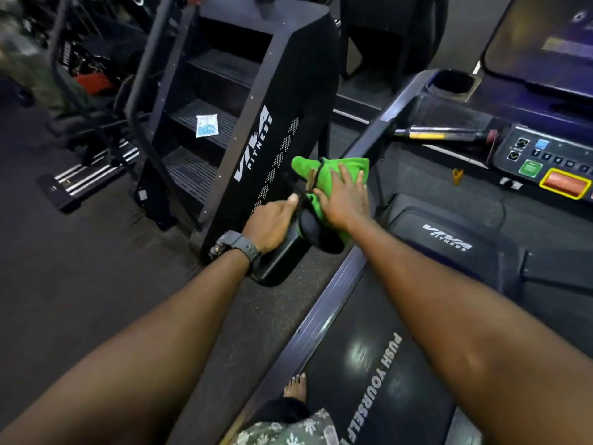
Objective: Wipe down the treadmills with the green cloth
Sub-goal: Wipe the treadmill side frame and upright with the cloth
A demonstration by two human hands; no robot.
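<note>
Dim gym floor (96, 252) all around, dark rubbery stuff, with a black stair-climber machine (256, 123) standing on the left and a treadmill (449, 252) on the right. The treadmill's belt (385, 364) reads "PUSH YOURSELF" and its console (545, 168) sits far right with a green button and an orange-red one in a yellow frame. A small white-and-blue packet (207, 125) lies on one of the climber's steps.

Between the two machines runs the treadmill's left handrail (375, 136), and the green cloth (330, 171) is bunched over its near end. The right hand (345, 200) lies flat on the cloth with fingers spread, pressing it against the rail's rounded black end. The left hand (272, 224), wearing a dark watch (239, 244), is curled just beside it, thumb touching the rail end; whether it actually grips anything I can't tell. Hands are close together, nearly touching.

A bare foot (295, 385) stands on the treadmill's near side rail.
</note>
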